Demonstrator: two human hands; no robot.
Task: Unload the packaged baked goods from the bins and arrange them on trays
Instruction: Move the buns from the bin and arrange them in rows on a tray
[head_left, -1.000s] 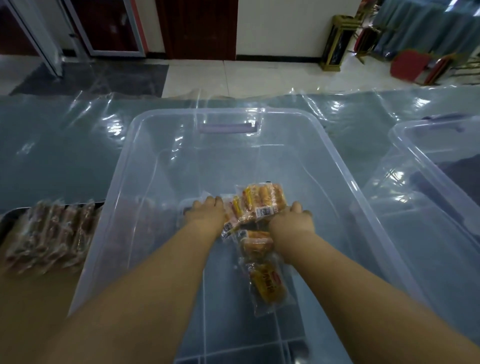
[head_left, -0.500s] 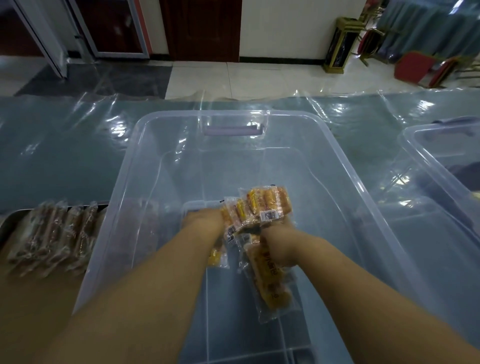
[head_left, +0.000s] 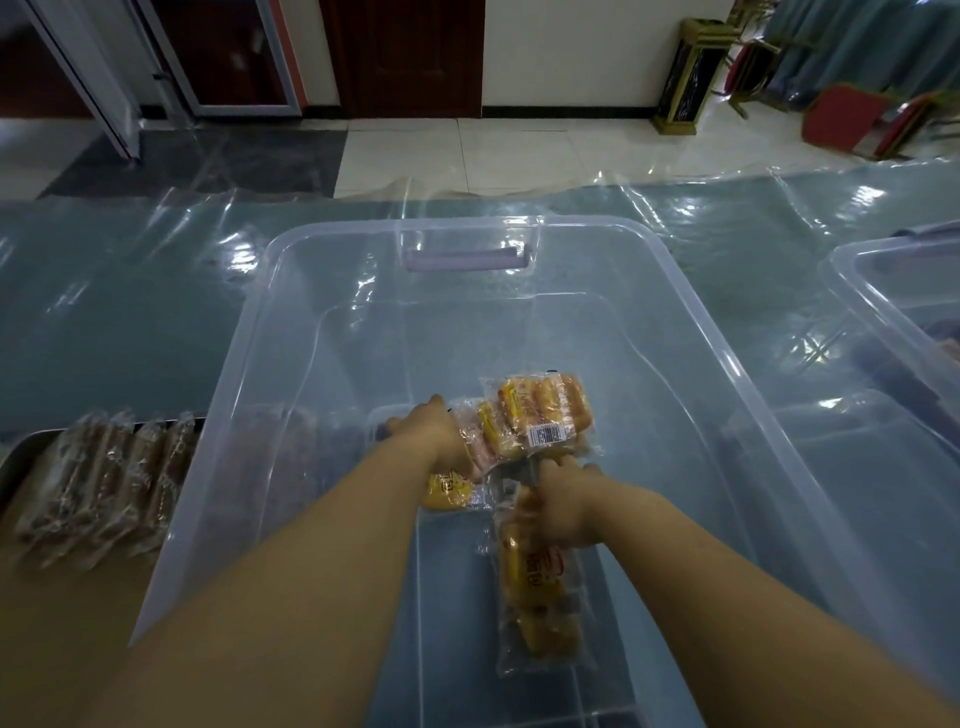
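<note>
Packets (head_left: 545, 410) fill left hand (head_left: 431, 431), right hand (head_left: 566, 504); one bin (head_left: 727, 395).

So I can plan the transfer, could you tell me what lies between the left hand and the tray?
In the head view, the clear bin wall stands between the left hand and tray.

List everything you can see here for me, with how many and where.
clear plastic storage bin with a lilac handle: one, transparent, table centre
clear-wrapped packets of yellow baked goods: at least three, yellow, inside that bin, in both hands
second clear plastic bin: one, transparent, right edge
dark-rimmed tray: one, far left
brown wrapped packets: one row, brown, on the tray
clear plastic sheet: one, over the blue-grey table
red chairs: a few, floor, upper right
left hand: grips packets
right hand: grips packets
</note>
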